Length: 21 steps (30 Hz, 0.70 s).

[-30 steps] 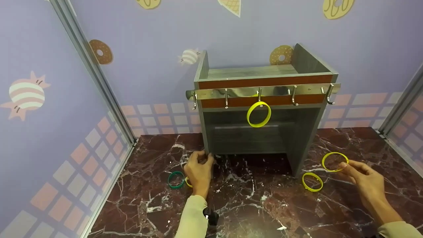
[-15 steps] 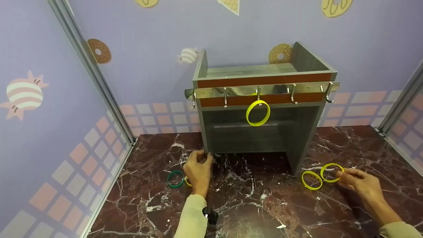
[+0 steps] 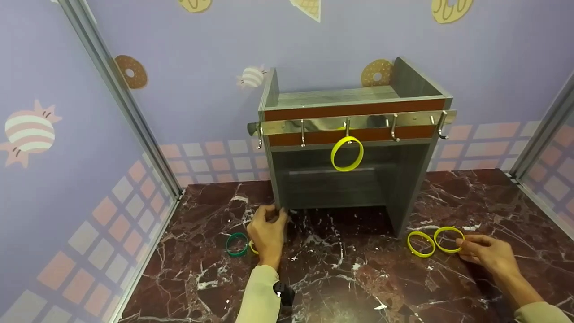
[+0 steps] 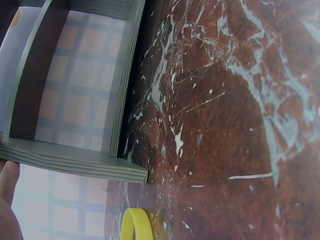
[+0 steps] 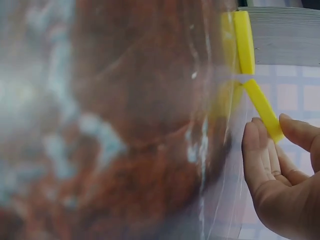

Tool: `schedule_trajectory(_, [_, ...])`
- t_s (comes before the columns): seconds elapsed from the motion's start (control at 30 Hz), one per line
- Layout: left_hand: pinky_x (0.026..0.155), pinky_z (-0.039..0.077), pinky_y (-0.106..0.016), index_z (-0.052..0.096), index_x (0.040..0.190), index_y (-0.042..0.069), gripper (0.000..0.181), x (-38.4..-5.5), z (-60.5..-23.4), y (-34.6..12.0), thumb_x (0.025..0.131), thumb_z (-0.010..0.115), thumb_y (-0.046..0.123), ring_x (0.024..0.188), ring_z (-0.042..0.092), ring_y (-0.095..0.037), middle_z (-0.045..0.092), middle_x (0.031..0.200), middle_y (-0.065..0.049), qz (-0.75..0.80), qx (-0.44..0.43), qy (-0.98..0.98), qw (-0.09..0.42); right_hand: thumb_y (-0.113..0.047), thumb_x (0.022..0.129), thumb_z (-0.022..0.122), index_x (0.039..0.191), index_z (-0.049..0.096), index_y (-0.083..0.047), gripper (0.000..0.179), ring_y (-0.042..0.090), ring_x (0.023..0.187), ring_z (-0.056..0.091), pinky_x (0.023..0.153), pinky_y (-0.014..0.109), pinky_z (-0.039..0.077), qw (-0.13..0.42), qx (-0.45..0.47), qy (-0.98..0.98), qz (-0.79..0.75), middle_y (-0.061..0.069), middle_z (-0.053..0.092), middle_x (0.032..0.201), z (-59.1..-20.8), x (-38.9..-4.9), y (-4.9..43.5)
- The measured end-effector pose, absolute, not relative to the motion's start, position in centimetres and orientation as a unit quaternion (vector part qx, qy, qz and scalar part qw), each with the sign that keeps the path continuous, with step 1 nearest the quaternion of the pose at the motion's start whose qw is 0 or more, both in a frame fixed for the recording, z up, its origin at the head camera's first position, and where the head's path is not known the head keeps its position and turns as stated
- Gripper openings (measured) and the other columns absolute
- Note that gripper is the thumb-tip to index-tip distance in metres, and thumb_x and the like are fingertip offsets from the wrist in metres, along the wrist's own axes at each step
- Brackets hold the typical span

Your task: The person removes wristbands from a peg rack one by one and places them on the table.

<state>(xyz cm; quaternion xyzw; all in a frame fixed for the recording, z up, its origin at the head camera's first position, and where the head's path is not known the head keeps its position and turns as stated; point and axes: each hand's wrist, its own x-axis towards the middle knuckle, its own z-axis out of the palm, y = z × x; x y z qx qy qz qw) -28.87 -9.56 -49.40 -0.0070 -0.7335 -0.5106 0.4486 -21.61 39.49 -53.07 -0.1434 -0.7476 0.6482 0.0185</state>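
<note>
A grey wooden shelf (image 3: pixel 410 179) stands on the marbled table, and my left hand (image 3: pixel 267 235) pinches its left side panel (image 4: pixel 85 166) low at the front edge. In my right hand (image 3: pixel 491 255) a yellow wristband (image 5: pixel 262 107) is pinched between thumb and fingers. It slants in the right wrist view, its far end down at the tabletop. Right beside that end is a second yellow wristband (image 5: pixel 245 42) on the table. Another yellow wristband (image 3: pixel 347 170) hangs from the middle hook of the metal hook rail (image 3: pixel 287 127) across the shelf's front.
Left of my left hand lies a green wristband (image 3: pixel 236 255). A yellow wristband (image 4: pixel 142 225), partly hidden by that hand in the head view, is close to it. Patterned lilac walls (image 3: pixel 202 89) enclose the table (image 3: pixel 323 287) at the back and sides.
My right hand has lowered the yellow wristband to the tabletop, beside the one lying there. The left hand stays on the shelf's side panel.
</note>
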Motion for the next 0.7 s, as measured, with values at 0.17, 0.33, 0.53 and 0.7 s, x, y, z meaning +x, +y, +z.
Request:
schedule_trajectory(0.17, [0.061, 0.065, -0.036, 0.075, 0.086, 0.0, 0.016, -28.8, -49.4, -9.6, 0.078, 0.088, -0.006, 0.07, 0.077, -0.026, 0.076, 0.083, -0.013, -0.513, -0.006, -0.732, 0.449, -0.007, 0.1, 0.074, 0.137, 0.049, 0.027, 0.056, 0.011, 0.078, 0.076, 0.076, 0.03, 0.065, 0.032, -0.142, -0.782, 0.606, -0.003, 0.076, 0.092, -53.3, -21.3, 39.7])
schedule_trajectory(0.33, [0.06, 0.064, -0.035, 0.075, 0.085, 0.0, 0.017, -29.0, -49.6, -9.6, 0.077, 0.088, -0.007, 0.069, 0.076, -0.025, 0.076, 0.083, -0.012, -0.51, -0.007, -0.731, 0.454, -0.009, 0.1, 0.075, 0.134, 0.055, 0.022, 0.05, 0.009, 0.073, 0.075, 0.07, 0.026, 0.064, 0.066, -0.15, -0.833, 0.529, 0.004, 0.078, 0.092, -53.0, -20.9, 39.6])
schedule_trajectory(0.53, [0.058, 0.064, -0.033, 0.075, 0.084, 0.002, 0.018, -29.0, -49.7, -9.6, 0.076, 0.088, -0.006, 0.067, 0.076, -0.024, 0.075, 0.081, -0.01, -0.502, -0.007, -0.731, 0.463, -0.021, 0.101, 0.076, 0.129, 0.065, 0.013, 0.045, 0.011, 0.071, 0.075, 0.063, 0.022, 0.061, 0.114, -0.15, -0.875, 0.447, 0.017, 0.079, 0.1, -52.2, -20.6, 38.9])
schedule_trajectory(0.7, [0.058, 0.064, -0.034, 0.075, 0.084, 0.001, 0.018, -29.0, -49.7, -9.7, 0.076, 0.089, -0.006, 0.067, 0.076, -0.024, 0.075, 0.082, -0.01, -0.5, -0.011, -0.731, 0.465, -0.031, 0.101, 0.076, 0.128, 0.068, 0.009, 0.049, 0.01, 0.073, 0.075, 0.064, 0.014, 0.053, 0.129, -0.131, -0.884, 0.429, 0.018, 0.078, 0.104, -51.4, -20.8, 38.0])
